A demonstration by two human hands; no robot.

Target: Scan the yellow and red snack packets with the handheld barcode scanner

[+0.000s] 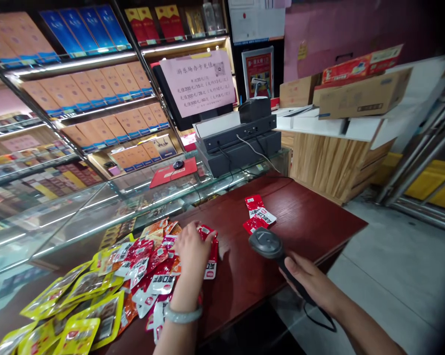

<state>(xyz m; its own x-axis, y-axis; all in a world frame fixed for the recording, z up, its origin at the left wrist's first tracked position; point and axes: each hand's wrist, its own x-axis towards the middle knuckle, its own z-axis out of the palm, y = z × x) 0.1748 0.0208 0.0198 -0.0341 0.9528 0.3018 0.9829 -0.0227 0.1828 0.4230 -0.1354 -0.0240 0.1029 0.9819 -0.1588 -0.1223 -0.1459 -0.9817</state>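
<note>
My left hand (193,249), with a pale bangle on its wrist, is at the right side of a heap of snack packets. Its fingers and thumb are closed on a red and white snack packet (213,252), partly hidden behind the hand. In my right hand (313,281) is a dark grey barcode scanner (266,241), gripped by its handle, its head pointing left over the table. Just beyond the scanner lie several red and white packets (260,215) in a small overlapping group. Left of my left hand, more red and white packets (139,266) mix with orange ones.
Larger yellow-edged packets (104,315) cover the left of the dark red table (281,192). Behind it stands a glass counter (129,202) with a register and a monitor bearing a pink sign (198,84). Cardboard boxes (359,96) sit on a wooden cabinet at right. The scanner's cord hangs below my right hand.
</note>
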